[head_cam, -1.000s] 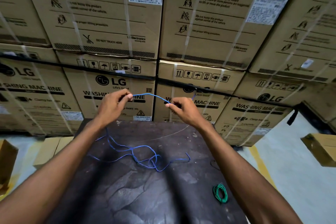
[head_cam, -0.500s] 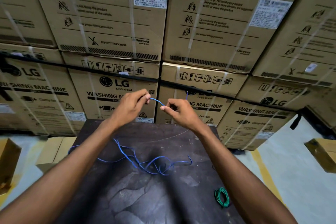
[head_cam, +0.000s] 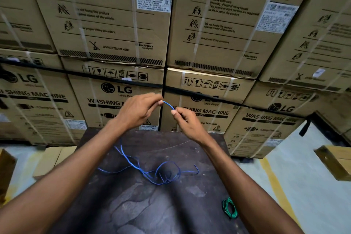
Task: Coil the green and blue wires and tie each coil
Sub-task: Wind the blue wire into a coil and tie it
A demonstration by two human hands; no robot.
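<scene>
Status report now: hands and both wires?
Left hand and right hand pinch blue wire. Rest loose on table. Green wire coiled. Nothing blocking.

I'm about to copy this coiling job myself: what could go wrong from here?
The loose blue wire lies crossed over itself on the table, so pulling may tighten a knot. The span pinched between the left hand and right hand is short and could slip. The green coil sits near the edge.

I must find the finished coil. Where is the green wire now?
In the head view, the green wire lies coiled on the dark table, near its right edge, beside the right forearm.
</scene>
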